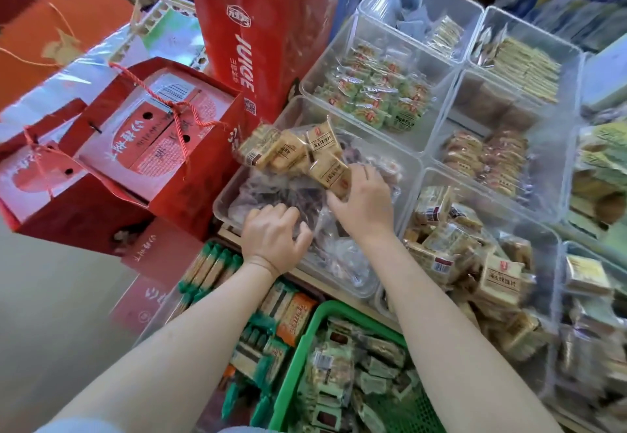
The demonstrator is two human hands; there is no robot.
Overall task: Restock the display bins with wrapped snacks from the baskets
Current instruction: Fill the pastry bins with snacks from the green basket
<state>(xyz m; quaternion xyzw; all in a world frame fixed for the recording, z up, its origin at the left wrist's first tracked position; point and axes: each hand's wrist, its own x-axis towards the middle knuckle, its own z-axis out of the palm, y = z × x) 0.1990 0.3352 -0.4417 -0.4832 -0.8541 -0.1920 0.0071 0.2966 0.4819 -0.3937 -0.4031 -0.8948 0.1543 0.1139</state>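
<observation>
Over the near-left clear bin (224, 202), the right hand (364, 203) grasps one tan packet (330, 174) at the near end of a loose cluster of tan wrapped snacks (288, 149), which hangs just above the dark purplish packets (271, 191) already lying in that bin. The left hand (273, 237) presses down on those purplish packets at the near edge, fingers curled over the crinkled wrap; whether it truly pinches one or only steadies the heap is hard to tell through the glare.

To do this step well, the tan cluster should probably be lowered as one, not dropped, so no packet slides over the low wall toward the red gift bags (112, 161) on the left. Matching tan packets fill the bin to the right (556, 239), so checking which bin they belong in seems wise. Below, the green basket (305, 341) holds more green-wrapped stock.
</observation>
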